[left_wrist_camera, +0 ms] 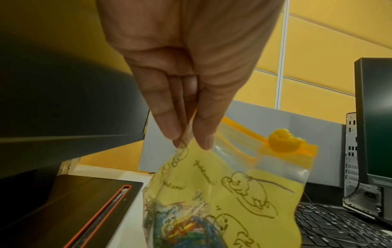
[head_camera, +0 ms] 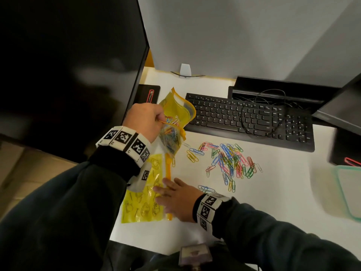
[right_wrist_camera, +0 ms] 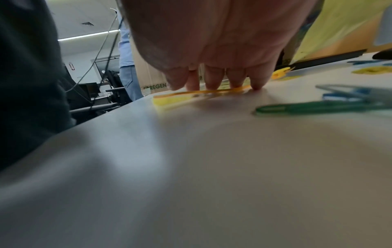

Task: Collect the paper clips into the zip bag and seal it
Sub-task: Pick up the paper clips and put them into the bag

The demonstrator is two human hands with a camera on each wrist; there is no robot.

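My left hand (head_camera: 159,119) holds a yellow printed zip bag (head_camera: 176,112) up above the desk, pinching its edge between thumb and fingers (left_wrist_camera: 169,127). The bag (left_wrist_camera: 244,193) hangs with its mouth gaping, its orange slider (left_wrist_camera: 283,142) at one end, and coloured paper clips (left_wrist_camera: 182,229) in its bottom. A loose pile of coloured paper clips (head_camera: 228,161) lies on the white desk (head_camera: 283,192). My right hand (head_camera: 170,192) lies flat, fingers (right_wrist_camera: 214,80) straight, pressing on a second yellow zip bag (head_camera: 140,204) lying flat near the desk's front edge.
A black keyboard (head_camera: 250,118) with a looped cable sits behind the clips. A large dark monitor (head_camera: 68,65) stands at the left, and another screen (head_camera: 341,106) at the right. A green-rimmed container (head_camera: 349,190) rests at the right edge. A few clips (right_wrist_camera: 318,107) lie beside my right wrist.
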